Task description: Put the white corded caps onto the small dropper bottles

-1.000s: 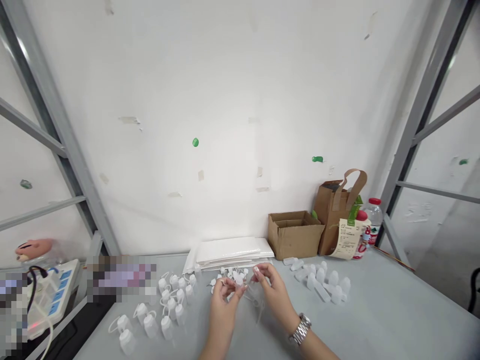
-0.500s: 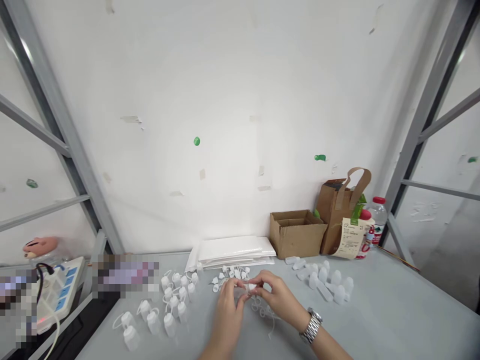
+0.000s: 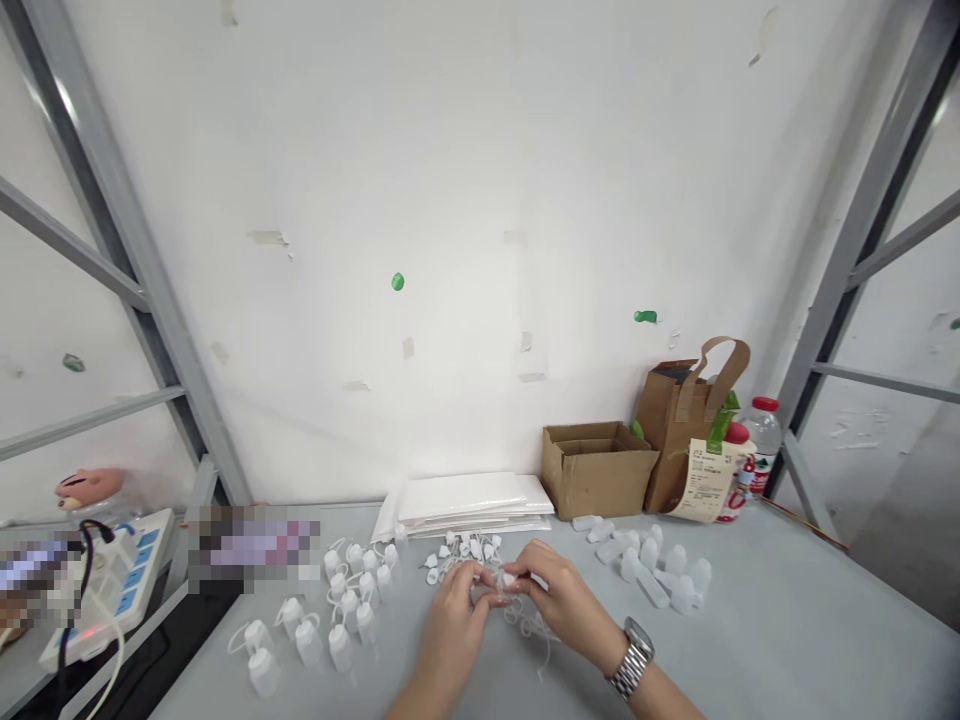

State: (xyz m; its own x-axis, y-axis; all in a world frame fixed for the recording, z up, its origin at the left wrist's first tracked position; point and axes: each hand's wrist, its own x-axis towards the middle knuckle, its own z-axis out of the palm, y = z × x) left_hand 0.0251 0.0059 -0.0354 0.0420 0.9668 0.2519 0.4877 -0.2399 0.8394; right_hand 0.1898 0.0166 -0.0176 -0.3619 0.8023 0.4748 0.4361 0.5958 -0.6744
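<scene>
In front of me, my left hand (image 3: 459, 618) and my right hand (image 3: 561, 598) meet fingertip to fingertip, both pinched. A small white cap (image 3: 508, 579) shows between the right fingers. The left fingers close on a small translucent plastic bottle, mostly hidden behind them. Thin white loops (image 3: 527, 622) lie on the table under the right hand. Just beyond the hands is a pile of white caps with straps (image 3: 466, 546). To the left stand several capped white bottles (image 3: 339, 648) with strap loops. On the right lie several loose translucent bottles (image 3: 651, 583).
White flat packages (image 3: 472, 497) lie against the wall. Beside them stand an open cardboard box (image 3: 600, 488), a brown paper bag (image 3: 667, 430) and a red-capped bottle (image 3: 763, 432). A power strip (image 3: 142, 575) with cables sits at far left, by a black strip (image 3: 176, 640).
The view has shifted slightly. Both hands stay together at the same spot, with the fingers and right wrist turned a little around the cap and bottle.
</scene>
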